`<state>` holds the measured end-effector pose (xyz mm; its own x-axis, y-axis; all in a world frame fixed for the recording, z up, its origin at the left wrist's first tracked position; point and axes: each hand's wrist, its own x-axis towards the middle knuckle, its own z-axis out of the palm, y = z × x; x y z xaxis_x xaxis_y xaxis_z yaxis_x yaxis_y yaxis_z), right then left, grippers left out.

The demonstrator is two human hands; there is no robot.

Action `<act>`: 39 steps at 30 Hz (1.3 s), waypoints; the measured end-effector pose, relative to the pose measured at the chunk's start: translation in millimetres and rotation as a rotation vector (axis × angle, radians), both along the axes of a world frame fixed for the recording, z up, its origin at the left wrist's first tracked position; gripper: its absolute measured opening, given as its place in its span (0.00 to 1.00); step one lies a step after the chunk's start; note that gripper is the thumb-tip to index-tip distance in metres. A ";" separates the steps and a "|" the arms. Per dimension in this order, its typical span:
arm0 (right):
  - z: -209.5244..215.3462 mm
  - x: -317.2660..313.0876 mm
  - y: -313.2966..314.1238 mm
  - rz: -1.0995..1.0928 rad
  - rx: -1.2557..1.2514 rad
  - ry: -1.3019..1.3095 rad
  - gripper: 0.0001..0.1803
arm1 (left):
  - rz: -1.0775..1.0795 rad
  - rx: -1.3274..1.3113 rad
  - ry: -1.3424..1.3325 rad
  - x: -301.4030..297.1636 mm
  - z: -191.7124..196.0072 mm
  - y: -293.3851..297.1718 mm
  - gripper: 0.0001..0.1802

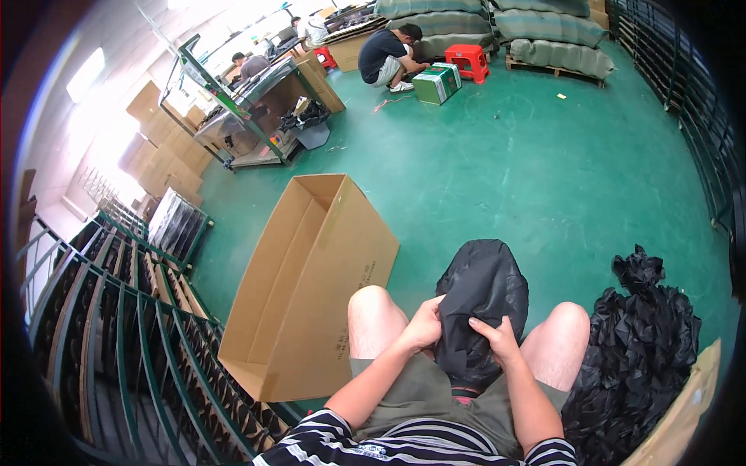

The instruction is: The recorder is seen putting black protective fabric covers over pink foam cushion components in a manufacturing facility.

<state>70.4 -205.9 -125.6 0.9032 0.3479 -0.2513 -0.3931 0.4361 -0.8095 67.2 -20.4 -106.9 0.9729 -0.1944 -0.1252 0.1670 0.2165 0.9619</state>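
Between my knees I hold a black, smooth fabric piece [483,287], rounded at its far end like a bag or cover; its exact kind cannot be made out. My left hand [424,323] pinches its left edge, with the fingertips partly hidden by the cloth. On the near right side my right hand [497,339] grips it, the thumb lying on top and the fingers out of sight underneath. To my right lies a big heap of crumpled black fabric pieces [637,357]. A tall open cardboard box [334,272] stands at my left knee.
Green metal racks [148,342] line the left, and more racks [684,101] the right. Cardboard [684,412] edges the heap. Farther off, a person [385,58] squats by a green box [437,83] and a red stool [468,60]. Stacked wrapped bales [552,35] stand behind.
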 end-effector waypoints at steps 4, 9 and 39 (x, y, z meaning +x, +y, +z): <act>5.9 0.4 -1.5 0.055 -0.068 -0.052 0.21 | -0.028 0.308 -0.005 -7.1 -23.1 12.4 0.30; 5.8 4.1 6.5 0.020 -0.529 -0.096 0.24 | 0.092 0.633 -0.180 -16.0 3.3 11.2 0.25; -10.9 28.0 -25.2 -0.219 0.068 0.077 0.16 | 0.493 -0.394 -0.175 -13.9 69.1 65.5 0.26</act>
<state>98.3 -231.1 -136.5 0.9382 0.1639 -0.3050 -0.3424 0.5700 -0.7469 53.3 45.1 -37.8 0.9593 0.2805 0.0324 -0.1935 0.5693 0.7991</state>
